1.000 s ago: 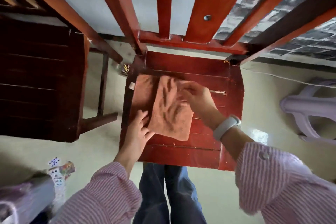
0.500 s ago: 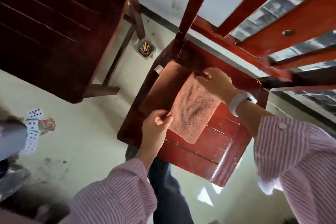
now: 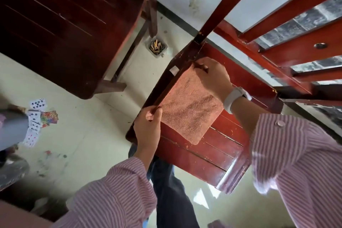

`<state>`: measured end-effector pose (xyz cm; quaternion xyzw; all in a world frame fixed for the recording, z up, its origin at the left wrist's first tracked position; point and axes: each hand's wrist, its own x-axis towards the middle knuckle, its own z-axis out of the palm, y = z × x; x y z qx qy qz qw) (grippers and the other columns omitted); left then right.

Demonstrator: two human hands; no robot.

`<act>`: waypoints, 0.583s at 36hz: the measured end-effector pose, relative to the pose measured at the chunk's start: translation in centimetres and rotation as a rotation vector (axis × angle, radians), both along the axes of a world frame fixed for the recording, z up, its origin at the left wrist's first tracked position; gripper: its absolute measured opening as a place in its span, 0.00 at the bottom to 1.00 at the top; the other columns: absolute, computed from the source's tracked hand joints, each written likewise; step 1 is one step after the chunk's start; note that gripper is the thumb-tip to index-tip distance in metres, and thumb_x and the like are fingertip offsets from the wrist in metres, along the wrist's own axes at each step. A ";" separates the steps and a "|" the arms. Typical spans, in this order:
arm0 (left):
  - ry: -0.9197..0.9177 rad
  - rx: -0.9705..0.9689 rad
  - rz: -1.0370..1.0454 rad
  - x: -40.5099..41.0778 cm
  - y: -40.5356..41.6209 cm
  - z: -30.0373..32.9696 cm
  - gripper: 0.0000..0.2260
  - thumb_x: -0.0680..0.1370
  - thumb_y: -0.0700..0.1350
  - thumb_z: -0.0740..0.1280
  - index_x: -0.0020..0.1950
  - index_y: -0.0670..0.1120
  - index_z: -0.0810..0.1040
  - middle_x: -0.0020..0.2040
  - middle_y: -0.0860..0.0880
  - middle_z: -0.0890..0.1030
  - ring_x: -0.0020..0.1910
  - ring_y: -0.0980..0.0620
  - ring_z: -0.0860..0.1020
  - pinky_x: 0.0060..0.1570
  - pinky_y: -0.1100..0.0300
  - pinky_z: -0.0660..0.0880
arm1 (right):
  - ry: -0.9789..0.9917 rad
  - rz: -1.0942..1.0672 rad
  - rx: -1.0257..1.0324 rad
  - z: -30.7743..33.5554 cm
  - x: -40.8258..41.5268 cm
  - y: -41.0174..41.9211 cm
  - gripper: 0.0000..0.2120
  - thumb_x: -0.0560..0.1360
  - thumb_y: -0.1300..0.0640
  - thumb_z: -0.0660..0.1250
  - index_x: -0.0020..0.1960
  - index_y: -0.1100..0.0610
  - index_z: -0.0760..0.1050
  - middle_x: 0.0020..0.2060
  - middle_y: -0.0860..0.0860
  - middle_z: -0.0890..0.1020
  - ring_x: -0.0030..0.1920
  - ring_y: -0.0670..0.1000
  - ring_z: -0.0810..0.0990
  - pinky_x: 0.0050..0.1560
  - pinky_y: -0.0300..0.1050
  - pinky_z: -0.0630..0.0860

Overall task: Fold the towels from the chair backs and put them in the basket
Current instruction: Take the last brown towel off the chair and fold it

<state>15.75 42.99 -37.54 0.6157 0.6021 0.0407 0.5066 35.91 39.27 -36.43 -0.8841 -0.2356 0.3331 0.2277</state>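
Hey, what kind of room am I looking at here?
Probably a lived-in room of a home or a casual card room. A red wooden chair stands on a pale hard floor, with playing cards scattered on it and an ashtray full of cigarette butts by the wall.

A lived-in home room is showing here: red wooden chairs [image 3: 212, 150] are standing on a pale glossy floor [image 3: 88, 135] beside a painted wall. Left of the left hand [image 3: 148, 124], playing cards [image 3: 37, 114] are lying scattered, and beyond it an ashtray [image 3: 157, 46] of cigarette butts is sitting on the floor.
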 end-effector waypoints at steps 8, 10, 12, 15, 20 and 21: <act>0.132 0.066 -0.005 0.3 0.4 -1.5 0.09 0.76 0.46 0.65 0.49 0.40 0.77 0.41 0.49 0.78 0.37 0.56 0.73 0.36 0.70 0.64 | -0.010 -0.055 -0.085 -1.0 -0.1 1.1 0.12 0.76 0.53 0.62 0.59 0.52 0.73 0.48 0.46 0.77 0.41 0.48 0.79 0.52 0.50 0.75; 0.120 0.079 0.002 0.2 0.6 -1.6 0.11 0.75 0.46 0.67 0.50 0.39 0.75 0.42 0.48 0.77 0.37 0.57 0.72 0.36 0.74 0.65 | -0.052 -0.074 -0.091 -0.9 -0.2 1.2 0.15 0.75 0.50 0.63 0.60 0.51 0.71 0.53 0.46 0.77 0.54 0.51 0.76 0.61 0.51 0.67; 0.128 0.191 -0.104 -0.2 0.8 -1.7 0.13 0.75 0.48 0.66 0.52 0.39 0.74 0.46 0.45 0.77 0.42 0.54 0.71 0.41 0.73 0.68 | -0.126 -0.073 -0.068 -0.5 -0.5 0.8 0.19 0.75 0.48 0.62 0.64 0.50 0.67 0.59 0.49 0.73 0.62 0.50 0.68 0.64 0.50 0.60; 0.155 0.486 -0.361 -0.5 1.0 -1.2 0.13 0.75 0.46 0.62 0.55 0.41 0.74 0.52 0.43 0.77 0.51 0.47 0.73 0.50 0.60 0.68 | -0.282 -0.090 0.089 1.1 -1.9 -0.6 0.18 0.75 0.54 0.57 0.65 0.53 0.68 0.60 0.53 0.71 0.62 0.52 0.68 0.65 0.51 0.61; 0.041 0.661 -0.934 1.3 1.1 -0.3 0.21 0.72 0.42 0.59 0.65 0.44 0.70 0.64 0.44 0.74 0.63 0.45 0.71 0.58 0.48 0.70 | -0.507 0.027 0.052 0.0 -5.9 -5.5 0.19 0.73 0.60 0.53 0.63 0.59 0.71 0.61 0.60 0.72 0.65 0.58 0.66 0.69 0.63 0.59; 0.056 0.676 -1.035 1.8 1.2 -0.7 0.23 0.73 0.43 0.58 0.69 0.44 0.66 0.67 0.42 0.71 0.67 0.44 0.68 0.63 0.47 0.68 | -0.509 0.048 -0.011 -0.5 -6.7 -6.3 0.20 0.74 0.59 0.52 0.65 0.59 0.68 0.65 0.62 0.69 0.68 0.60 0.64 0.71 0.63 0.54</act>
